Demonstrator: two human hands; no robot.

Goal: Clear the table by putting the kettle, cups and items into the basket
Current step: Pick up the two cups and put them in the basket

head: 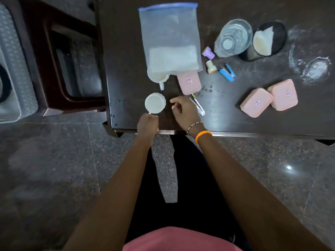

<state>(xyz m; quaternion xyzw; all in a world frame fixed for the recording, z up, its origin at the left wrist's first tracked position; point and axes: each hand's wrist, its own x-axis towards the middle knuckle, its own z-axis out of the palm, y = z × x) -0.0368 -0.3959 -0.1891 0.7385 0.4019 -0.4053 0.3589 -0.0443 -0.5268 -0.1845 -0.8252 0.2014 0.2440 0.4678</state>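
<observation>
A white cup (pixel 155 103) stands near the dark table's (pixel 235 122) front edge, and my left hand (pixel 147 124) is closed on its handle. A second white cup (pixel 157 77) sits behind it, partly under a clear zip bag (pixel 170 37). My right hand (pixel 183 110) rests to the right of the near cup with fingers curled; a small white bit shows at its fingertips, and a white pen-like item (pixel 198 106) lies just beside it. Three pink boxes lie on the table: one (pixel 189 82) under the bag's corner, two at the right (pixel 256 102) (pixel 282 94).
A clear plastic bottle (pixel 233 38) and a black round container (pixel 266 39) stand at the back right. Two small stamps (pixel 208 52) (pixel 211 67) and a blue stapler (pixel 227 72) lie mid-table. A dark wooden chair (pixel 72 60) stands left of the table.
</observation>
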